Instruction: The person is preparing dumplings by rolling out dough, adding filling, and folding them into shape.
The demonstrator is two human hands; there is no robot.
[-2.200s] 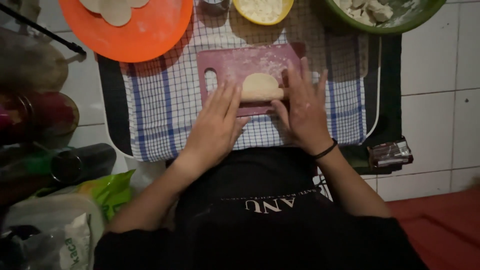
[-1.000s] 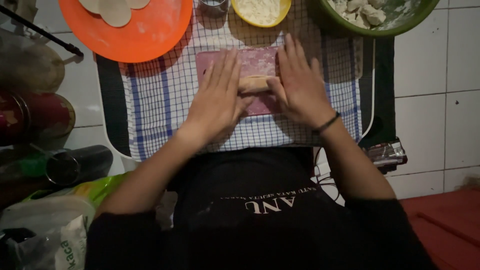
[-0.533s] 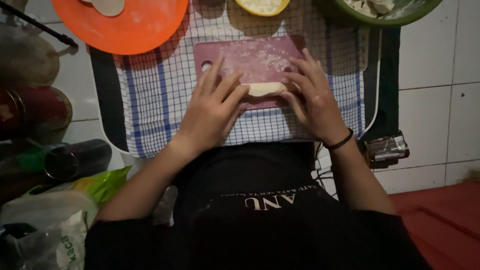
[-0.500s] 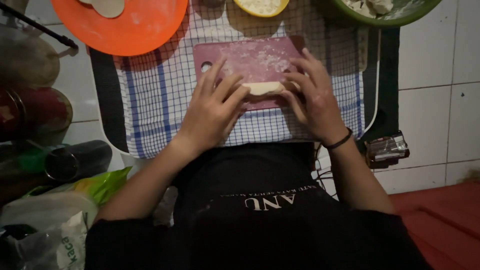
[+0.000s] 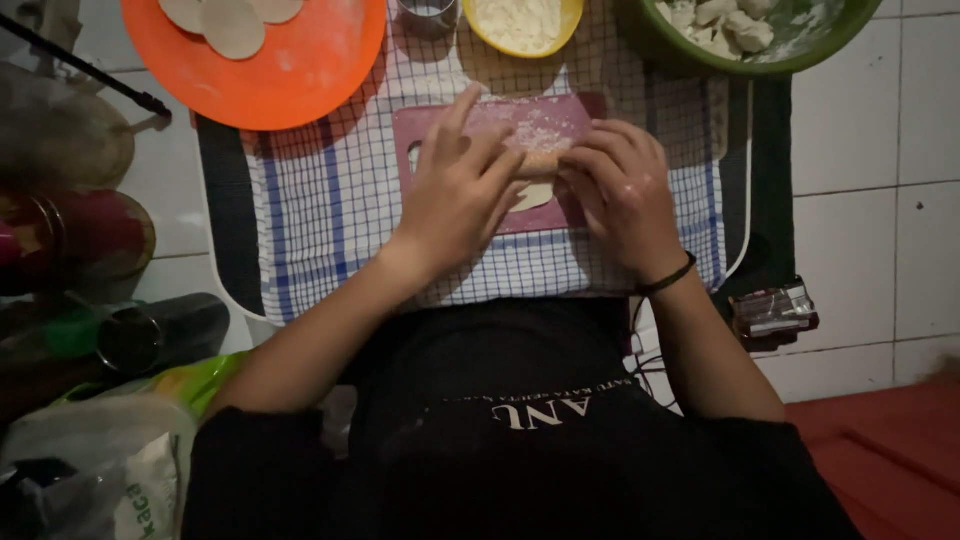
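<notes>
Left hand [image 5: 455,190] and right hand [image 5: 620,190] pinching pale dough piece [image 5: 538,170] mid pink rectangular plastic board [image 5: 560,120]; bare checked cloth [image 5: 330,200] left of board.

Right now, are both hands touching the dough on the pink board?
Touching. The head view shows the left hand and right hand pressing fingers onto the pale dough on the pink board.

A pale, flattened piece of dough [image 5: 538,180] lies on a floured pink cutting board [image 5: 560,125], mostly hidden between the left hand [image 5: 455,195] and the right hand [image 5: 620,195], whose fingers press on it. Only its middle and lower edge show.
</notes>
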